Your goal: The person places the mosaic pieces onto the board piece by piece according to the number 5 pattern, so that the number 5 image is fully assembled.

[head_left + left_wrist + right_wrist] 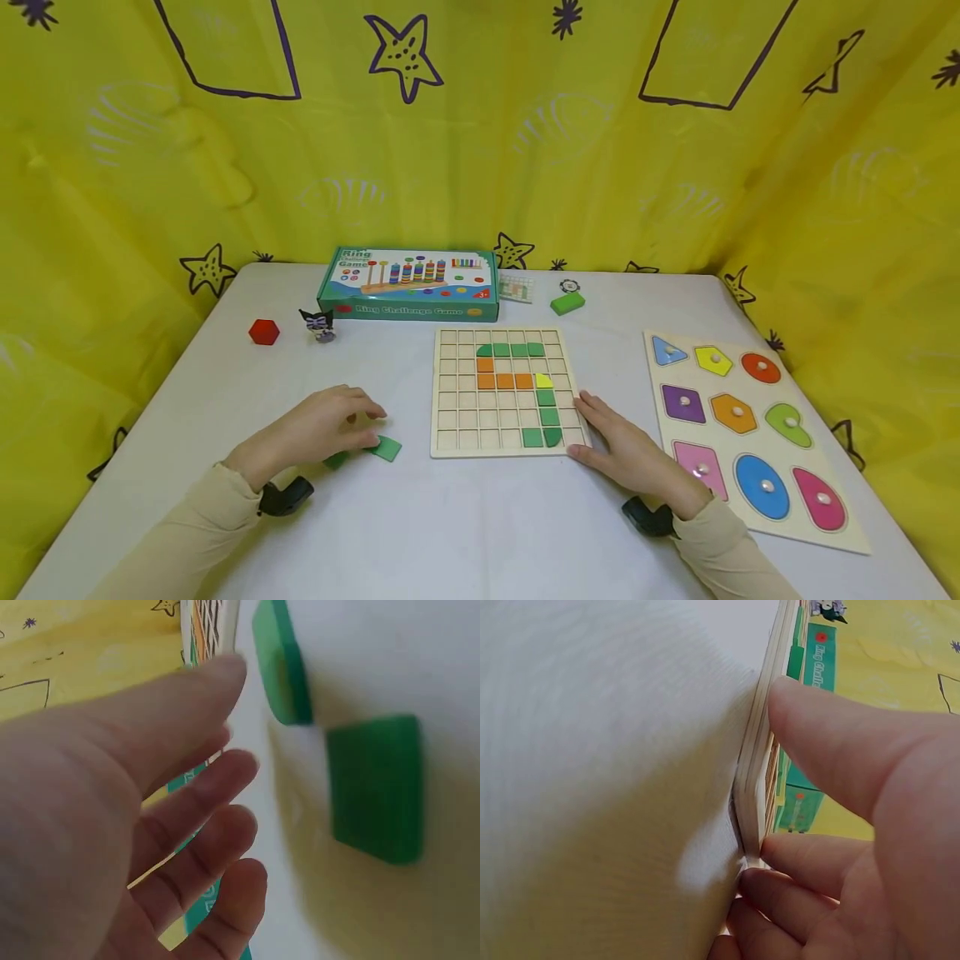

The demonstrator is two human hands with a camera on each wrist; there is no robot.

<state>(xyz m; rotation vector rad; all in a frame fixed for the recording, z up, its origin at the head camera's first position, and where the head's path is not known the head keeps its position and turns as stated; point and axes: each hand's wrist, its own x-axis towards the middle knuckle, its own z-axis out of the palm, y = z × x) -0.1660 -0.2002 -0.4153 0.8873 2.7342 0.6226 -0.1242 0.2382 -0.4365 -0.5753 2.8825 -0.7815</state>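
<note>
My left hand (315,427) hovers over loose green tiles at the left, its fingers loosely bent and holding nothing. One square green tile (387,449) lies just by the thumb tip; another green tile (336,460) is partly hidden beneath the hand. In the left wrist view, a gap shows between the fingers and the nearer green tile (376,789). A wooden grid board (461,417) bears a winding path of green, orange and yellow tiles. My right hand (630,450) touches its near right corner, thumb at the front edge and fingers along the right side.
Behind the board stand a Ring Challenge Game box (408,287), a pattern card (519,289) and a green block (567,303). A red hexagonal piece (264,332) and a small figurine (320,326) are at the left. A knobbed shape puzzle (750,450) lies at the right.
</note>
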